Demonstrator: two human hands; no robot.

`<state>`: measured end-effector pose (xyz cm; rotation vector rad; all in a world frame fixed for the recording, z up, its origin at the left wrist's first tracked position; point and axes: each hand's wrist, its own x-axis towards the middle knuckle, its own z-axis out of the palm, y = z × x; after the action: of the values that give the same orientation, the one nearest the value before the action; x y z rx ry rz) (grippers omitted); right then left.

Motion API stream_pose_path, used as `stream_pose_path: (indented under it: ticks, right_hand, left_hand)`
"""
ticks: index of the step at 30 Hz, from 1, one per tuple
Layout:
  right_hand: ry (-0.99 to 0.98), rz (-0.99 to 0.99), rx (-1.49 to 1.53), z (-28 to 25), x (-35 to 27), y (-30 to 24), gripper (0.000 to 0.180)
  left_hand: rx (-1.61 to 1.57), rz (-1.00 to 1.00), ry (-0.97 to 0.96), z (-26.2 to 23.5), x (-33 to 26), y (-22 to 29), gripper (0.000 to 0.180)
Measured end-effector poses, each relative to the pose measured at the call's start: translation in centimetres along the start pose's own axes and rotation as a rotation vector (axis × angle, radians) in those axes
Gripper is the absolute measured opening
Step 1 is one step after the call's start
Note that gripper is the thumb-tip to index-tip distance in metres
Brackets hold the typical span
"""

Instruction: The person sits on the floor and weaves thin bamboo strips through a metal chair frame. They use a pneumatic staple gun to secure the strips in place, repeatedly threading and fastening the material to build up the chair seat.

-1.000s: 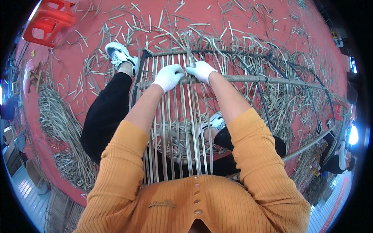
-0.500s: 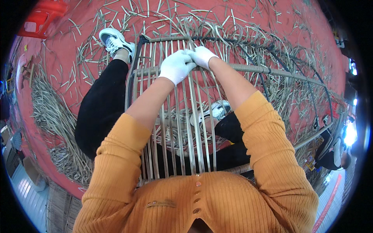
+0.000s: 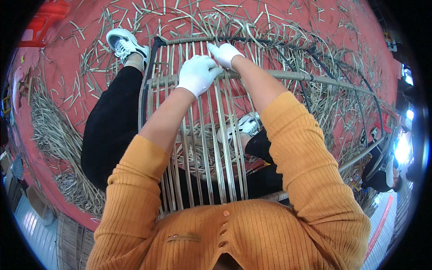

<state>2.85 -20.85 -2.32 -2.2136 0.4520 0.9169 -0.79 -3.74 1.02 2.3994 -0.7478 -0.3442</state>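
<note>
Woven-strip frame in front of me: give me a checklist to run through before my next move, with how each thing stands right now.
1. Gloves on: ok; the left hand and right hand both wear white ones.
2. Hands apart: ok; the right is farther out, near the far rail, and the left is over the wrapped crossbar.
3. Firm grip on a strip: cannot tell; the fingers hide the contact.
4. Left shoe outside the frame: ok.
5. Floor free of scraps: not ok; loose strips litter the red floor.
</note>
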Motion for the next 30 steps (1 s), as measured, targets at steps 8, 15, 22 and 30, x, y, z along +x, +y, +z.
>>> stream_pose_path:
  ticks: [8,15,22,30]
  right_hand:
    - [-0.417,0.001,-0.064,3.2,6.1,4.2,0.054]
    - [-0.094,0.033,-0.294,-0.7,1.6,1.8,0.045]
    - [0.185,0.161,0.974,2.6,-15.4,3.0,0.027]
    - [0.342,0.051,1.030,7.0,-12.8,3.5,0.030]
  left_hand:
    - [0.049,0.091,0.022,-0.5,0.1,0.3,0.021]
    - [-0.174,0.058,-0.318,-0.7,2.3,-1.4,0.029]
    - [-0.525,-0.080,-0.500,-0.4,3.0,-2.0,0.034]
    - [-0.524,-0.139,-0.510,-0.4,2.2,-1.3,0.035]
